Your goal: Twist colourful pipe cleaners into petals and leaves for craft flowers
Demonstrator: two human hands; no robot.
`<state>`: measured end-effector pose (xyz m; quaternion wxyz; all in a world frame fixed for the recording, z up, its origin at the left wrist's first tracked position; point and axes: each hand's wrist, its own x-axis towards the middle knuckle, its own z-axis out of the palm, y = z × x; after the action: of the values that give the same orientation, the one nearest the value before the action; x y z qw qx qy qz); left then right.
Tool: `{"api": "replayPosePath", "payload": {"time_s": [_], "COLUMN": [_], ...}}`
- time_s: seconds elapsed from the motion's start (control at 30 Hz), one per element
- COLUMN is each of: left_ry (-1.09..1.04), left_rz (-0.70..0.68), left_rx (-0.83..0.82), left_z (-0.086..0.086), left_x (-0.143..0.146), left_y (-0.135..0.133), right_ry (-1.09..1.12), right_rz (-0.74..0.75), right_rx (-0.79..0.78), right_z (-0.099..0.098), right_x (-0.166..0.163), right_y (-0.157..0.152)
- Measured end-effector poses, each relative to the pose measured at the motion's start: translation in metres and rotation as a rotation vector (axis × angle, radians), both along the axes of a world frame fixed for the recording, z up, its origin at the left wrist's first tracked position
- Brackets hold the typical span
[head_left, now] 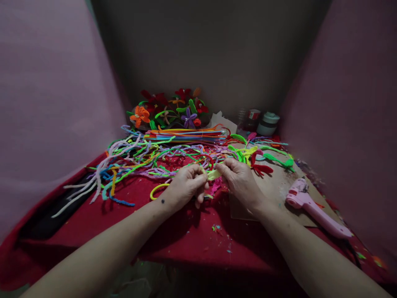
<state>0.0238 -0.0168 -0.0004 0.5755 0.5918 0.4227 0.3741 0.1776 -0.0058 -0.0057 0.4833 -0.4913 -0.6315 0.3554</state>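
Note:
Between my two hands is a pale yellow fuzzy pipe cleaner piece (213,174), pinched at both ends. My left hand (190,182) is closed on its left end, thumb against the fingers. On the other end, my right hand (237,178) is closed too, fingertips pressed together. How the piece is bent inside the fingers is hidden. Beside my left wrist lies a yellow ring-shaped handle (159,191), partly covered by the forearm. A magenta fuzzy piece (216,186) lies just below the pale yellow one. Red fuzzy petals (262,167) rest right of my right hand.
Loose pipe cleaners (124,165) cover the table's left and middle. A bundle of straight ones (186,135) lies behind, before fuzzy flowers (141,116). A pink glue gun (319,209) rests on cardboard (273,194) at right. A lidded jar (268,123) stands at the back. Red cloth (192,240) covers the table.

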Motion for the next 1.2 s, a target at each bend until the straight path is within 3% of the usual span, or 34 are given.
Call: {"api": "replayPosePath", "payload": {"time_s": [0.33, 0.6, 0.73, 1.2], "left_ry": [0.004, -0.055, -0.079, -0.041], "left_rz": [-0.046, -0.048, -0.041, -0.057], "left_rx": [-0.005, -0.099, -0.091, -0.087], "left_z": [0.0011, -0.0009, -0.0013, 0.0003], "left_x": [-0.0018, -0.0036, -0.0044, -0.0038], "left_y": [0.0004, 0.0013, 0.0019, 0.0034], "right_ry": [0.022, 0.474, 0.521, 0.368], "right_rz": [0.009, 0.211, 0.266, 0.081], "right_rx": [0.013, -0.253, -0.316, -0.123], "right_z": [-0.0058, -0.0028, -0.0008, -0.0060], "right_x": [0.0009, -0.0006, -0.0013, -0.0036], "right_y": [0.0051, 0.0040, 0.0032, 0.0018]}}
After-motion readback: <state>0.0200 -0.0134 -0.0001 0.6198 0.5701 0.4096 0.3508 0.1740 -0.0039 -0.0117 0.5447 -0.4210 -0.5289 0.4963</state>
